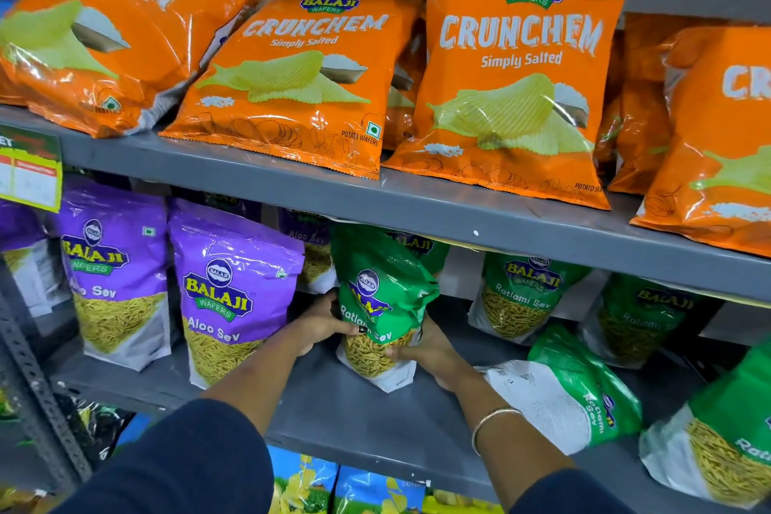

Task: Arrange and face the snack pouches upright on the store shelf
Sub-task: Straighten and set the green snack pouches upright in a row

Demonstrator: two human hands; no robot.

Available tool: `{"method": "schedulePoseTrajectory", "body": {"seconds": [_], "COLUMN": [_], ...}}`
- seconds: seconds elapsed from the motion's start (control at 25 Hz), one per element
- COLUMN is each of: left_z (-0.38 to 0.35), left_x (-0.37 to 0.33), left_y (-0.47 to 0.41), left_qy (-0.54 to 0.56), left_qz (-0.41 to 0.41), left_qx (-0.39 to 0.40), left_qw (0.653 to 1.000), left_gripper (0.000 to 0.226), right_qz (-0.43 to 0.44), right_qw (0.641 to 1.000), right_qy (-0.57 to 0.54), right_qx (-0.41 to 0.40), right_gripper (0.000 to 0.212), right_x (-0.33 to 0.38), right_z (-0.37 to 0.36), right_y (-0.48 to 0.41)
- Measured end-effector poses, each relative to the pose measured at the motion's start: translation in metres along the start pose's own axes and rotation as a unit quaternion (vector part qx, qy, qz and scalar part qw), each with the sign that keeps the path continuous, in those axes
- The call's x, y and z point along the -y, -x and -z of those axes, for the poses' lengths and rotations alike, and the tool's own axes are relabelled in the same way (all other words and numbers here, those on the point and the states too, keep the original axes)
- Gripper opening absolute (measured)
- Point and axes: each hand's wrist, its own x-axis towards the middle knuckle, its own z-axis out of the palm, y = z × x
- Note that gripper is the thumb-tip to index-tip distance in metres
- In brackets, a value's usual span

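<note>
A green Ratlami Sev pouch (381,296) stands upright in the middle of the grey middle shelf (346,401). My left hand (321,323) grips its left side and my right hand (429,353) holds its lower right corner. To its left stand two purple Aloo Sev pouches (231,288) (114,271), upright and facing out. Right of my right wrist another green pouch (571,388) lies tipped over on its side. Behind it stand upright green pouches (525,292) (642,317), and one more (726,434) leans at the far right front.
The upper shelf (417,200) carries several orange Crunchem wafer bags (517,79), leaning back. A price tag (29,171) hangs at its left edge. A perforated steel upright (37,384) frames the left side. Blue and yellow packs (367,488) sit on the shelf below.
</note>
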Motion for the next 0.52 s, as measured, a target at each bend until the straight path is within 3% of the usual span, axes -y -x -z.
{"method": "schedulePoseTrajectory", "body": {"seconds": [0.28, 0.4, 0.52], "left_z": [0.001, -0.004, 0.000], "left_x": [-0.007, -0.008, -0.007], "left_y": [0.017, 0.023, 0.026], "left_qy": [0.022, 0.022, -0.018], "left_qz": [-0.015, -0.022, 0.081], "left_qx": [-0.058, -0.058, -0.023], "left_qw": [0.998, 0.998, 0.996], "left_gripper": [0.067, 0.068, 0.059], "right_qz": [0.010, 0.001, -0.026], "right_qw": [0.998, 0.999, 0.998], "right_qy": [-0.060, -0.032, 0.034], "right_qx": [0.013, 0.009, -0.046], "right_gripper": [0.079, 0.069, 0.074], "right_x": [0.000, 0.001, 0.001], "right_z": [-0.015, -0.016, -0.006], "right_y": [-0.010, -0.006, 0.005]}}
